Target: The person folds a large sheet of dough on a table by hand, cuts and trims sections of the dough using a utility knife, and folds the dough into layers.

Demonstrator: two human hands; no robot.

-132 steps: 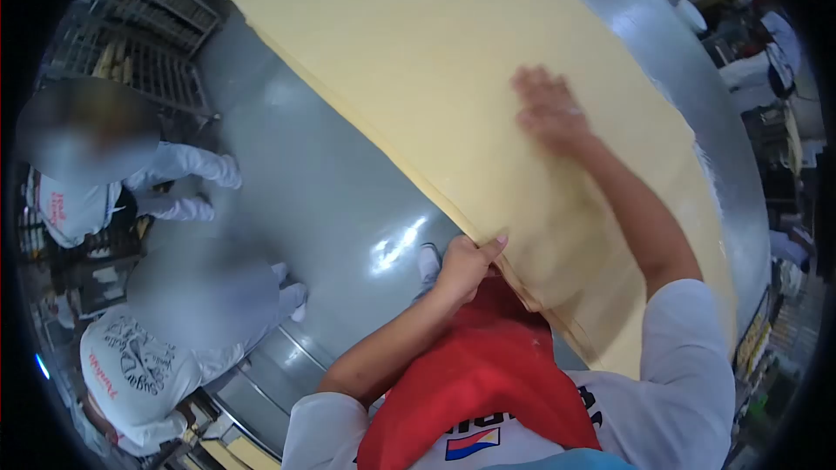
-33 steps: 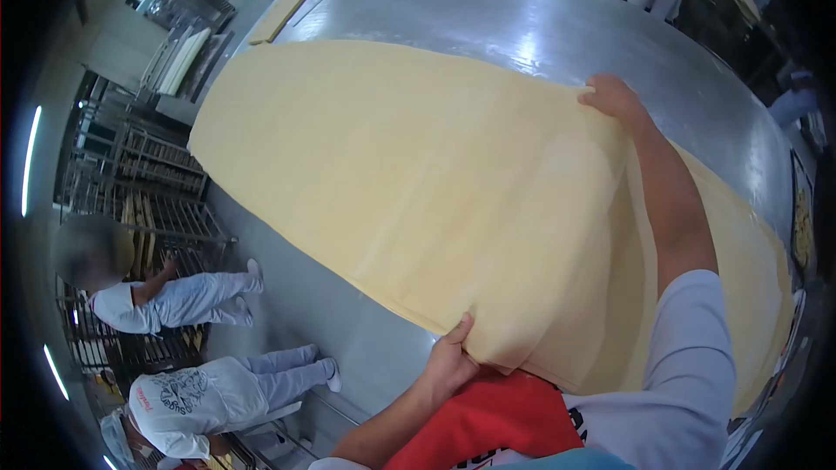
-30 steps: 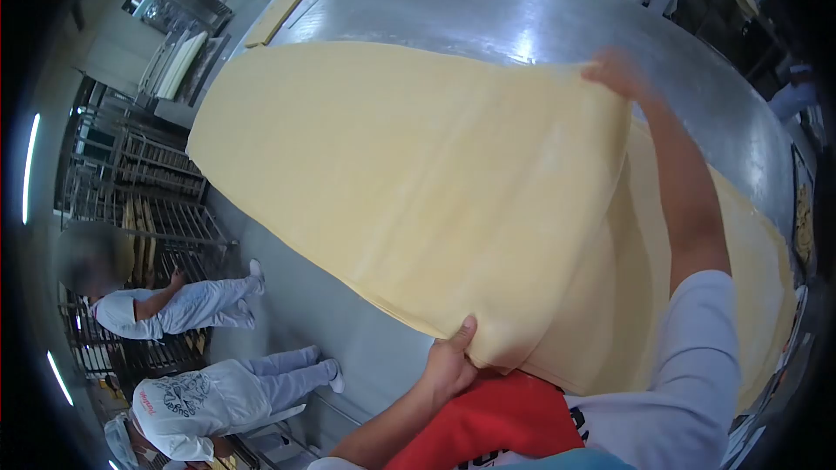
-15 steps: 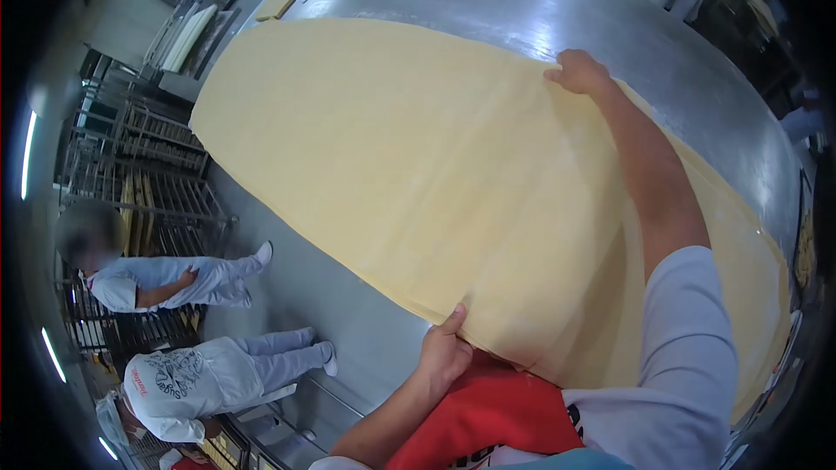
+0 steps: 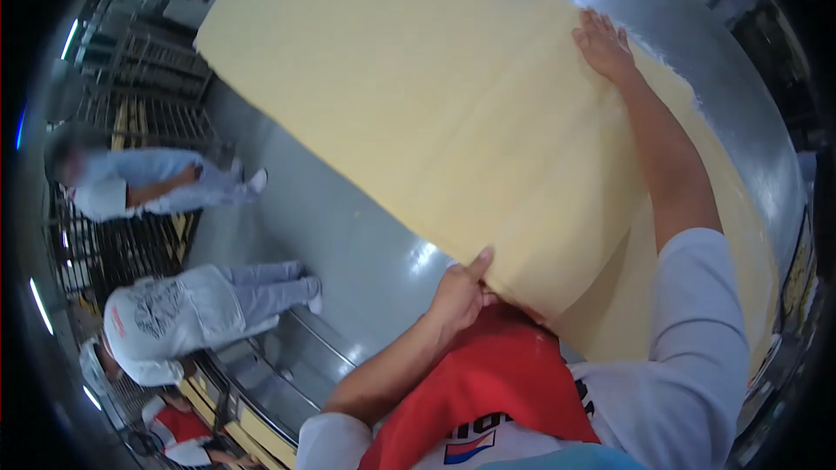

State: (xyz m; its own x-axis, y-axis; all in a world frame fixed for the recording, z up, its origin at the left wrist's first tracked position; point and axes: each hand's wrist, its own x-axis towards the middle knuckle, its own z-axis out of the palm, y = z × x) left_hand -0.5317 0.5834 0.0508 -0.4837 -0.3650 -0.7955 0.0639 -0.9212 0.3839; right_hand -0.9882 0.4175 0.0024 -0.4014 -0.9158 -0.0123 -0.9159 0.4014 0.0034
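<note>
A wide, pale yellow sheet of dough stretches over the metal table, with a part of it folded or raised over another layer at the right. At the near edge, my left hand pinches the dough, thumb on top and fingers partly hidden beneath. My right hand rests flat on the sheet by its far edge, fingers stretched out. Its arm reaches across the dough.
Two people in pale work clothes, one standing and one bending, are on the left beyond the table. Behind them stand metal racks. Another person in red is at the lower left, near yellowish trays or boards.
My right hand has gone from gripping the far edge to lying flat on the dough. The left hand keeps its hold on the near edge. The whole view has shifted.
</note>
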